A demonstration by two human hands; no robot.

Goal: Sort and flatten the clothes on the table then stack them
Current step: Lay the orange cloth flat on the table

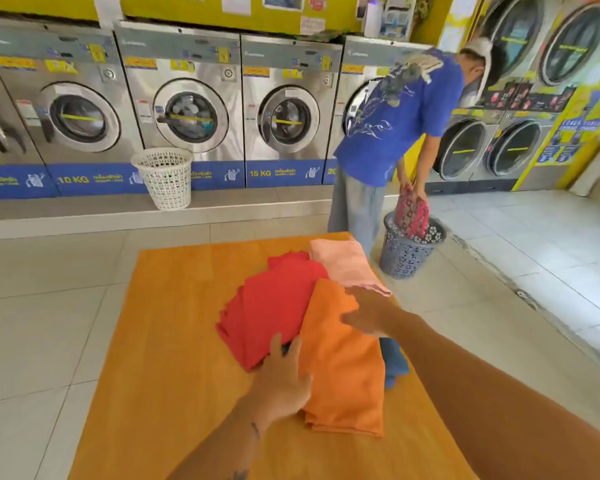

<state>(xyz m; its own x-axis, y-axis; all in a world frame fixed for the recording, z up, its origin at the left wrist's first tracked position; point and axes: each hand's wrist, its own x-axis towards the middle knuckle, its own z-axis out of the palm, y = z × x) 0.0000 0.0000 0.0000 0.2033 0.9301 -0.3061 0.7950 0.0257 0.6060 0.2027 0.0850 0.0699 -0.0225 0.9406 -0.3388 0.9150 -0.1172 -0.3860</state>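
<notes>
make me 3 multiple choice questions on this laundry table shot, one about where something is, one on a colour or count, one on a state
1. Where does the orange cloth lie?
A. on the floor
B. on the table, partly over the red cloth
C. in the white basket

2. What colour is the folded cloth at the table's far edge?
A. pink
B. green
C. black

3. What is the left hand doing?
A. hanging off the table
B. holding a basket
C. resting where red and orange cloths meet

Answers:
1 B, its left edge overlaps the red cloth on the table.
2 A, the pink cloth lies farthest away.
3 C, its fingers lie at that seam; the right hand rests flat on the orange cloth's upper part.
</notes>
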